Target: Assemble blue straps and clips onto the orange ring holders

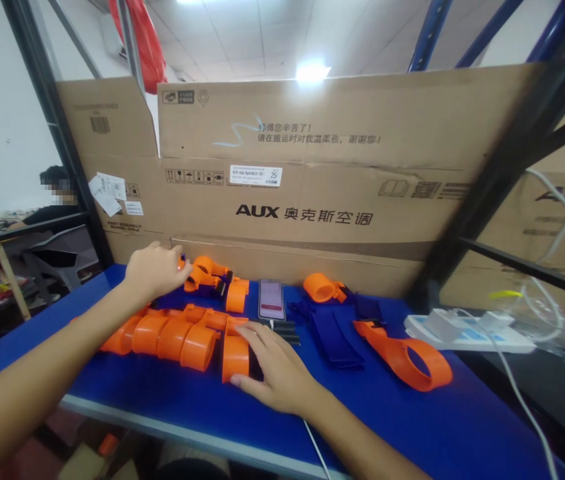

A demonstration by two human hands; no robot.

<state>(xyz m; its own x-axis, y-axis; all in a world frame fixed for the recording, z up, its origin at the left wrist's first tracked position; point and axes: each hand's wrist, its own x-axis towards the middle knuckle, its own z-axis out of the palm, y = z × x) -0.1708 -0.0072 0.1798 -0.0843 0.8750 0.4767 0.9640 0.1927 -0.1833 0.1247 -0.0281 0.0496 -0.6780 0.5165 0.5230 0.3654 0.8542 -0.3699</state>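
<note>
My right hand (pixel 280 370) is curved around the end of an orange plastic tape dispenser (pixel 236 360), thumb at its near edge and fingers on top. This wide ring with an arm stands at the right end of a row of similar orange dispensers (pixel 167 338). Farther back on the left, my left hand (pixel 155 270) has its fingers curled beside more orange dispensers (pixel 207 270) with dark ends. A small dark blue bit shows at its fingertips; what it holds is mostly hidden. Another short orange ring (pixel 237 295) stands between the hands.
A phone (pixel 271 299) lies at the back of the blue table (pixel 282 437). To the right are dark blue pieces (pixel 335 340), a loose orange dispenser (pixel 412 363) and a white power strip (pixel 472 333) with cables. Cardboard (pixel 312 180) walls the back. A person (pixel 57 193) sits far left.
</note>
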